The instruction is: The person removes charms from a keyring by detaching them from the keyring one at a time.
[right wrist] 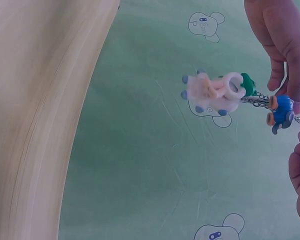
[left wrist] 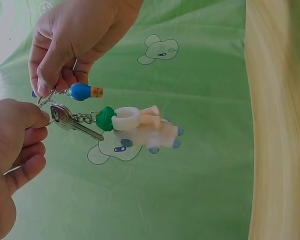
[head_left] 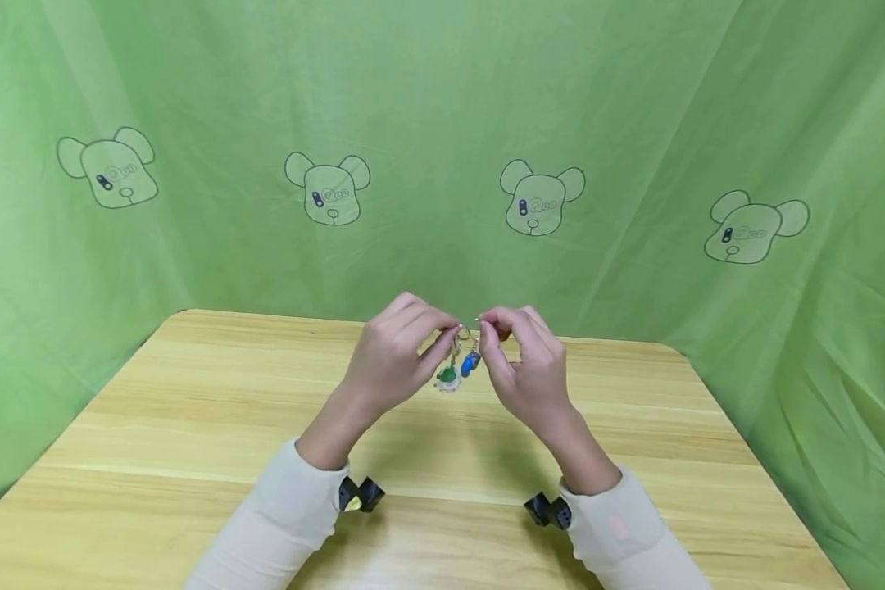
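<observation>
Pinching a key ring [head_left: 463, 332] between them above the worktop [head_left: 192, 426], the left hand [head_left: 394, 356] and right hand [head_left: 524, 365] have fingers clamped on it; a key [left wrist: 70, 121], blue charm [left wrist: 82, 92] and white figure [left wrist: 145, 131] dangle below.

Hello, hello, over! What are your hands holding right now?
Left hand and right hand both pinch the key ring, raised above the table. Key, blue charm, white figure charm dangle. Nothing blocking.

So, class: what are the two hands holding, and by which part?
A keychain with a key and charms, pinched at its ring by left hand and right hand.
</observation>
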`<state>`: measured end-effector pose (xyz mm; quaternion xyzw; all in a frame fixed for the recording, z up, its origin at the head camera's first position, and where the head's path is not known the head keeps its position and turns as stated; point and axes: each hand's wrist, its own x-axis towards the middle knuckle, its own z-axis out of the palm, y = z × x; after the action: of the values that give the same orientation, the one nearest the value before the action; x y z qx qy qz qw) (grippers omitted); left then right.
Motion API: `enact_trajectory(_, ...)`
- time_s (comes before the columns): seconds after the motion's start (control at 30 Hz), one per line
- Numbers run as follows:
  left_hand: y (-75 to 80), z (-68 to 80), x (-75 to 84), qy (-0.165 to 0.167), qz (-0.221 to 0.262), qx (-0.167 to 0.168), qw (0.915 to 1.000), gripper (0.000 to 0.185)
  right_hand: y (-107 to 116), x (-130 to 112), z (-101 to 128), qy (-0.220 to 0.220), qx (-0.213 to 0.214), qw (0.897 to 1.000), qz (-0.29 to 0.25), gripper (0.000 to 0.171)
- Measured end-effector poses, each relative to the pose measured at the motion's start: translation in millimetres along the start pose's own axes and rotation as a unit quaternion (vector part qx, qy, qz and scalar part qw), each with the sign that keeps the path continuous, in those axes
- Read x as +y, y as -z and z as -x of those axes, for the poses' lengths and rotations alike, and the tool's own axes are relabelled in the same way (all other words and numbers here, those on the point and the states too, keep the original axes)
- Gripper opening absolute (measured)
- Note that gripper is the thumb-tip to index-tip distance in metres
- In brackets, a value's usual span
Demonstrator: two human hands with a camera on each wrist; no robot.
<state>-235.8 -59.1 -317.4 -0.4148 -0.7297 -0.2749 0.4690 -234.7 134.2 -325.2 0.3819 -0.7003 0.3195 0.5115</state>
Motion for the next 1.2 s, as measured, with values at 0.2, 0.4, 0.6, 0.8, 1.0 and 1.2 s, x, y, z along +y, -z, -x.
enact_trajectory(0.2,2.1,-1.7,-0.1,-0.012,-0.009,0.007,0.9999,0.004,0.3,0.2,-1.2,0.014,-0.004,1.000,-0.003,0.017)
enact_trajectory(0.4,3.7,-1.8,-0.6,-0.011,-0.009,-0.002,0.9999,0.002,0.4,-0.1,-1.4,0.017,-0.010,1.000,-0.003,0.016)
enact_trajectory(0.6,2.9,-1.0,-1.7,-0.011,-0.009,0.000,0.9999,0.003,-1.1,1.5,-0.5,0.016,-0.011,1.000,0.001,0.014)
enact_trajectory(0.8,2.9,-1.0,-2.5,-0.012,-0.012,0.002,0.9998,0.006,-2.4,3.2,1.1,0.019,-0.013,1.000,0.006,0.013)
enact_trajectory(1.0,3.6,-1.7,-2.5,-0.010,-0.012,0.005,0.9999,0.006,-3.1,3.9,2.0,0.021,-0.017,1.000,0.008,0.013)
enact_trajectory(1.2,3.8,-0.7,-3.0,-0.001,-0.006,0.006,1.0000,0.005,-4.5,3.6,3.2,0.018,-0.021,1.000,0.003,0.008)
